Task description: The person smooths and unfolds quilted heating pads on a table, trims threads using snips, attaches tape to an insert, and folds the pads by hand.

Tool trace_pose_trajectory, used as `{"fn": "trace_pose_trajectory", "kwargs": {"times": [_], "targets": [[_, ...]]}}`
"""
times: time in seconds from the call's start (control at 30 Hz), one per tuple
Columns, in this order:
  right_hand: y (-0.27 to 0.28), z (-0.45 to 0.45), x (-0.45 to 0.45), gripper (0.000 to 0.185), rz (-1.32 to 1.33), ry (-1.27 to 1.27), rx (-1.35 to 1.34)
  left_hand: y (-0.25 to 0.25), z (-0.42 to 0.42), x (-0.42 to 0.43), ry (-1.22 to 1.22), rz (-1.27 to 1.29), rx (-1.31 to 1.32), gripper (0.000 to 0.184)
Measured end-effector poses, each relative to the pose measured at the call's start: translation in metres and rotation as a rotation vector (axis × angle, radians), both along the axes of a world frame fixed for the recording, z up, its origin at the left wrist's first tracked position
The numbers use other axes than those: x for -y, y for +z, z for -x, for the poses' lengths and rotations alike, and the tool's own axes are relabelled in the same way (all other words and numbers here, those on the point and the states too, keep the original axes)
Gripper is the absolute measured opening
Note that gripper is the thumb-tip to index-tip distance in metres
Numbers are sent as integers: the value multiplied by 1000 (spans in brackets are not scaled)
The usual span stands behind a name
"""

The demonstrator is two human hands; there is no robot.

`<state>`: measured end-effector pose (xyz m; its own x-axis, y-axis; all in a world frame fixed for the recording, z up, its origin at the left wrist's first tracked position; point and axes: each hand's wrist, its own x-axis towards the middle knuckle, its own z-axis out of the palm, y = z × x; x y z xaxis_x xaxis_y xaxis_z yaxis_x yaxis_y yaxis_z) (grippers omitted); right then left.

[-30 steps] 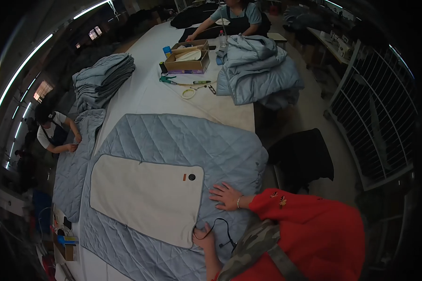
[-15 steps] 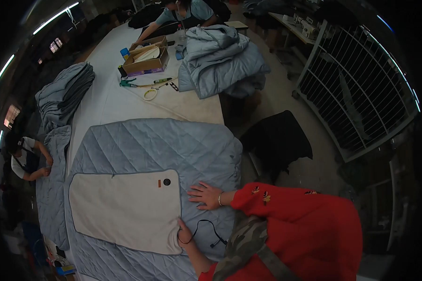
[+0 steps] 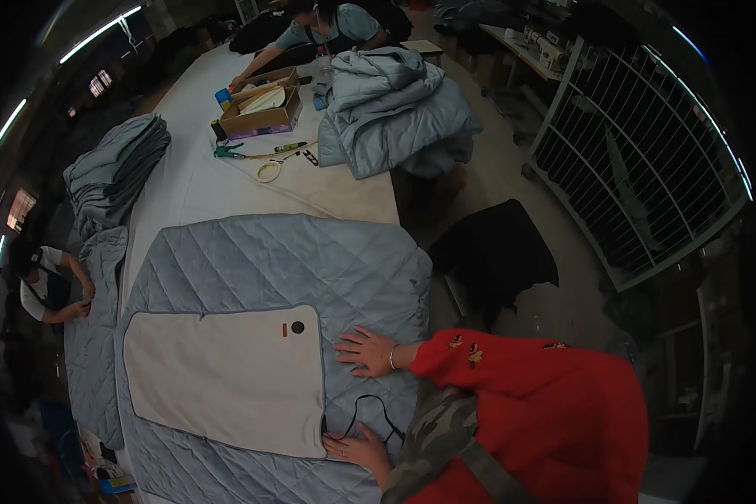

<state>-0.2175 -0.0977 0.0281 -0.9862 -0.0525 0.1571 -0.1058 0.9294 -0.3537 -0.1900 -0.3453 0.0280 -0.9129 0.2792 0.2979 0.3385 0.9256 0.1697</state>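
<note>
My right hand (image 3: 365,351) lies flat, palm down and fingers spread, on a blue-grey quilted piece (image 3: 286,260), just right of a cream panel (image 3: 227,378). Below it, my left hand (image 3: 357,449) rests with extended fingers at the panel's lower right corner, thumb apart. A thin black cord (image 3: 370,398) loops over the quilt between my hands; its end lies near the camouflage apron. The panel has dark edging, a small brown label (image 3: 284,330) and a round black button (image 3: 297,328) near its upper right corner.
Beyond are folded quilts (image 3: 395,105), a cardboard box (image 3: 265,118), a tape roll (image 3: 269,171) and another quilt stack (image 3: 118,172). One person (image 3: 50,286) works at left, another (image 3: 336,29) at the far end. A dark-covered chair (image 3: 496,252) and metal rack (image 3: 638,168) stand right.
The view has turned, shifting the table leftward in the picture. My left hand has let go of the panel's right edge and moved down to its lower corner. My right hand stays flat on the quilt.
</note>
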Motion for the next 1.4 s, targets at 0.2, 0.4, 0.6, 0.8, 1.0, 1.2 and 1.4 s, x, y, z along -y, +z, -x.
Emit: {"fn": "trace_pose_trajectory", "kwargs": {"times": [0.2, 0.4, 0.6, 0.8, 1.0, 1.2, 1.4], "targets": [[0, 0, 0, 49, -24, -9, 11, 27, 27, -10, -94, -139, 157, 75], [0, 1, -2, 50, -17, -17, -26, 9, 30, -26, -239, 37, 196, 73], [0, 9, 2, 47, -54, -18, -13, 20, 13, -31, -437, -86, 372, 68], [-5, 13, 5, 46, -83, 26, 25, 128, 29, -21, -512, -644, 880, 32], [-11, 14, 4, 45, -145, 12, -17, 314, 18, -18, -1024, -682, 25, 33], [-14, 20, 7, 46, -153, 23, -63, 367, -11, -11, -1191, -584, -36, 30], [-12, 16, 3, 46, -168, -6, -99, 369, -10, -9, -1201, -587, 20, 28]]}}
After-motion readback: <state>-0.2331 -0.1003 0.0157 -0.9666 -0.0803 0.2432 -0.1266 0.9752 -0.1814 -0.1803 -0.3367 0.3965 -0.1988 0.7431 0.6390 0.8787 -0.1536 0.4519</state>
